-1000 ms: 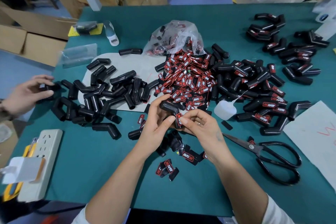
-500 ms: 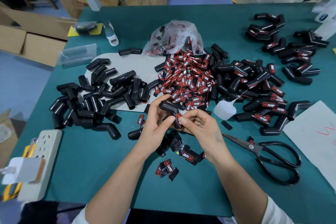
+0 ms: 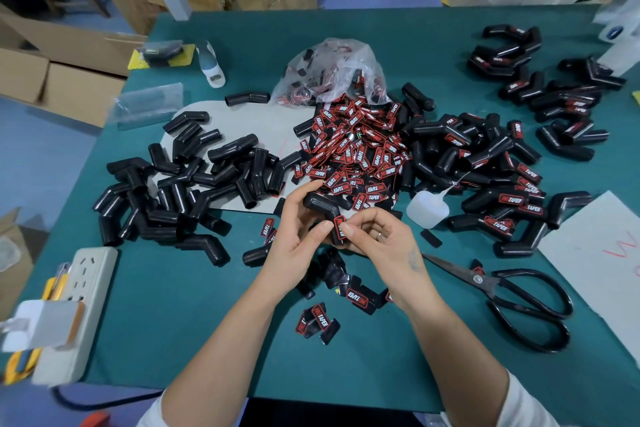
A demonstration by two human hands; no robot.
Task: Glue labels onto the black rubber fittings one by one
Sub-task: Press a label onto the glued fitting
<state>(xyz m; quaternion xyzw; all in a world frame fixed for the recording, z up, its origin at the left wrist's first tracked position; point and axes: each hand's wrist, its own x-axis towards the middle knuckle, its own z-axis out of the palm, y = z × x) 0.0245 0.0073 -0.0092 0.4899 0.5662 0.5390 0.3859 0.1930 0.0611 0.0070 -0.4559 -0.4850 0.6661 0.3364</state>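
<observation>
My left hand grips a bent black rubber fitting above the green table. My right hand pinches a red-and-black label against the fitting's lower leg, beside my left thumb. Behind my hands lies a heap of loose labels. Bare black fittings are piled to the left. Labelled fittings lie to the right. A small white glue bottle stands just right of my hands.
Black scissors lie at the right, next to a white paper sheet. A power strip sits at the left edge. A clear plastic bag lies behind the labels. A few loose labels lie near my wrists. Cardboard boxes stand beyond the table.
Another person's hand at the far left edge withdrew out of view, leaving fittings there. My own hands and the fitting have hardly moved.
</observation>
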